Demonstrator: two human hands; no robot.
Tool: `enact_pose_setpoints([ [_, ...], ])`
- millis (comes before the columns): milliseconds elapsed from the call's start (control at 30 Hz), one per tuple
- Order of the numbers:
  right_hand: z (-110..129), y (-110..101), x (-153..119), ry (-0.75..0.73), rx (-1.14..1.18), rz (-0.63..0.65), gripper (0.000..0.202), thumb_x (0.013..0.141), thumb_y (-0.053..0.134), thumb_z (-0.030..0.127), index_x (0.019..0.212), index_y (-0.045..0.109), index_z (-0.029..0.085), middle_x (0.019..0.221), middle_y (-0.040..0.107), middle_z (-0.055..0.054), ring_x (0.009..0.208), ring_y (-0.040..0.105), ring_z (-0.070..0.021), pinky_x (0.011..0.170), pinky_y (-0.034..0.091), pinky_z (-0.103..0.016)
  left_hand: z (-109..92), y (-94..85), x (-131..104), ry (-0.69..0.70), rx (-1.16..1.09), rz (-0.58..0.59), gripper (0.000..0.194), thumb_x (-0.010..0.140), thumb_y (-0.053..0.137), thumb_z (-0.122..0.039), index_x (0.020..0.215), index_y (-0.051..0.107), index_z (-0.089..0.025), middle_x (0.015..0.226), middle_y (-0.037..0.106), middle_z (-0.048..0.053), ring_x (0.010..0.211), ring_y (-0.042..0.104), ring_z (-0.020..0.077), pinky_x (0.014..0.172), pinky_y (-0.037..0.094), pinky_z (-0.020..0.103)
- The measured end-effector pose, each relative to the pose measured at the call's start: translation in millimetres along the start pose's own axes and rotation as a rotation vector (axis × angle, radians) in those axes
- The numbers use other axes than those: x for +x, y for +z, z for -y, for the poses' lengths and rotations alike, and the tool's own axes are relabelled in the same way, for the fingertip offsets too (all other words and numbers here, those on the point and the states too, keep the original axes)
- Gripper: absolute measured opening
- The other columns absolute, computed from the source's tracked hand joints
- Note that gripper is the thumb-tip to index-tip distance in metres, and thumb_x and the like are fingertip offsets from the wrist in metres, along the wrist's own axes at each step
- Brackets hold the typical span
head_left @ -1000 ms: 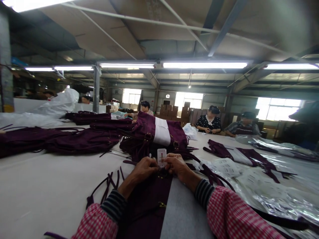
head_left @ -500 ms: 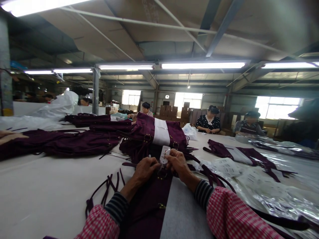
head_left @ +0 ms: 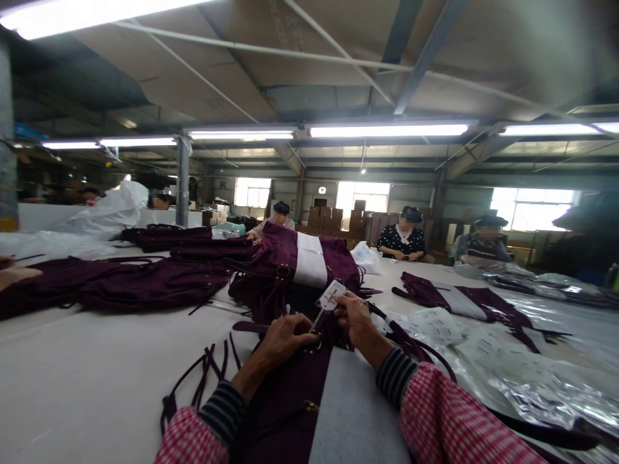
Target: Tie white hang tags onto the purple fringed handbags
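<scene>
A dark purple bag (head_left: pixel 285 393) lies flat in front of me, with a wide pale grey wrap (head_left: pixel 360 399) around its right part. Near its far end my left hand (head_left: pixel 287 336) is closed, thumb and fingertips together beside a gold-coloured metal ring (head_left: pixel 316 341). What those fingertips hold is hidden. My right hand (head_left: pixel 356 316) pinches a white tag (head_left: pixel 331 295) by its lower right side. From the tilted tag a thin pale strip runs down toward the ring and my left fingertips.
Beyond stands a pile of purple bags (head_left: pixel 309 254) with a white band. More purple bags (head_left: pixel 155 280) lie left, near another person's hand (head_left: pixel 17 274). A wrapped bag (head_left: pixel 459 296) and clear plastic bags (head_left: pixel 522 367) cover the right of the white table (head_left: pixel 87 380). Several people sit behind.
The white tag has tilted over to the right, and my right hand has shifted slightly right with it. A thin strip below the tag now shows. My left hand stays by the ring.
</scene>
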State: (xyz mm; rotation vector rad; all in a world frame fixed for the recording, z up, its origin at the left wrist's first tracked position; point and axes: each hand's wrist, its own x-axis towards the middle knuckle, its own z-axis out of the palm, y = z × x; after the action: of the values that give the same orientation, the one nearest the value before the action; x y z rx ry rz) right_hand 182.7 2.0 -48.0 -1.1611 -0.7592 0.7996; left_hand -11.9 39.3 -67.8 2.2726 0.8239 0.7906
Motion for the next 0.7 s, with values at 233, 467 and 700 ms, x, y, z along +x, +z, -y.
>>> enact_pose_setpoints([
  [233,-6,-1,1,0.066,-0.053,-0.037,0.008,0.074,0.062,0.017,0.081,0.057,0.017,0.065,0.063,0.0,0.046,0.051,-0.0072,0.036,0.029,-0.013,2,4.8,4,-0.019,-0.01,-0.009,0.029,0.081,0.064,-0.044,0.09,0.078,-0.021,0.094,0.078,0.002,0.093,0.069,0.023,0.083,0.046,0.027],
  [467,14,-16,-7,0.05,-0.242,-0.06,0.01,0.079,0.063,0.019,0.085,0.056,0.018,0.07,0.061,0.001,0.054,0.062,-0.0124,0.042,0.042,-0.018,8,6.1,12,-0.058,-0.032,0.061,0.043,0.082,0.059,-0.062,0.084,0.077,-0.023,0.084,0.076,-0.001,0.09,0.069,0.027,0.078,0.049,0.029],
  [700,118,-162,9,-0.151,-0.614,-0.105,0.006,0.085,0.068,0.021,0.084,0.07,0.015,0.078,0.068,-0.003,0.073,0.066,-0.0148,0.054,0.046,-0.02,22,10.0,11,-0.14,0.022,0.107,0.05,0.084,0.052,-0.071,0.095,0.074,-0.028,0.094,0.076,-0.003,0.1,0.068,0.0278,0.087,0.05,0.029],
])
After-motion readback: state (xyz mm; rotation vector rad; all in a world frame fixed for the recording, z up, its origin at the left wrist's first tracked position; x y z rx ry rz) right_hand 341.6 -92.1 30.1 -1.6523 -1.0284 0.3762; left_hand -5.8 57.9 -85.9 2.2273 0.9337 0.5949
